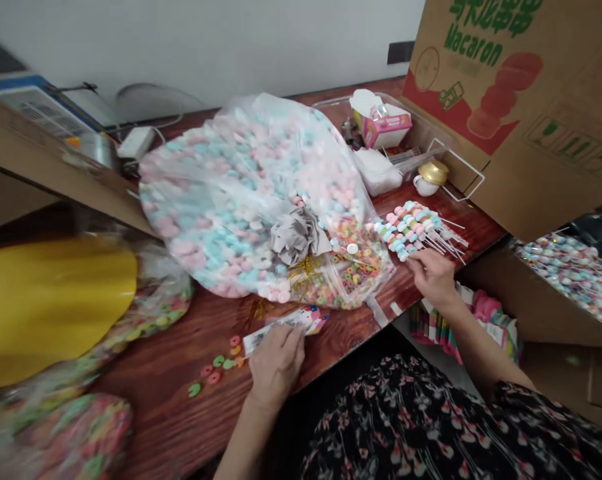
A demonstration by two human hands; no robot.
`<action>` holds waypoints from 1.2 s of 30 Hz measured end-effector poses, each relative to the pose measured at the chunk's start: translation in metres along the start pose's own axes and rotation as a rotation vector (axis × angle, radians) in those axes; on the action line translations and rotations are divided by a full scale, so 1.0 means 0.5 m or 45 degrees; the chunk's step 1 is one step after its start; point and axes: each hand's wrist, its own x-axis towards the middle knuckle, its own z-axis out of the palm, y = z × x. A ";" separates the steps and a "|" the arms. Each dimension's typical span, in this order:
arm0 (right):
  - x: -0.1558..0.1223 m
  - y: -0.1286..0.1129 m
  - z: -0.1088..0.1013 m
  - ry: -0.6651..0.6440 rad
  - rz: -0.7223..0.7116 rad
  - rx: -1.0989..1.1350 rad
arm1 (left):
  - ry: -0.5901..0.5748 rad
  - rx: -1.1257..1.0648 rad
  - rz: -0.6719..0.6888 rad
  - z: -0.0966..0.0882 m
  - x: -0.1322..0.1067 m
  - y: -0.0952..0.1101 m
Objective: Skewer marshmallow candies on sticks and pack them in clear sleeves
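Along the front of the wooden table (165, 417), the left hand (279, 353) lay over a printed packet (315, 321), perhaps steadying it, its grip hidden; the right hand (435, 277) touched the marshmallow skewers (409, 225), pinched or not, impossible to tell! Those lay roughly aligned, probably for easy picking. Beyond, the carton (545, 100) read "Macaron".

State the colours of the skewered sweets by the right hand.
Skewered sweets: mainly pink, blue and white, in the head view.

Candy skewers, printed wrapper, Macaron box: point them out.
Candy skewers (411, 227), head view: middle of the candy pieces.
Printed wrapper (315, 321), head view: its colourful end.
Macaron box (511, 100), head view: its printed side.
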 end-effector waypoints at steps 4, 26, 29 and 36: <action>0.031 0.048 -0.027 0.094 0.155 -0.401 | -0.149 0.012 -0.140 -0.003 -0.001 0.036; 0.078 0.108 -0.029 0.069 0.530 -0.699 | -0.021 -0.631 -0.514 0.021 0.002 -0.003; 0.089 0.121 -0.037 -0.066 0.488 -0.763 | -0.010 -0.805 -0.600 0.017 0.008 -0.010; 0.086 0.130 -0.053 0.301 0.196 -0.525 | -0.078 -0.966 -0.653 0.004 0.012 -0.025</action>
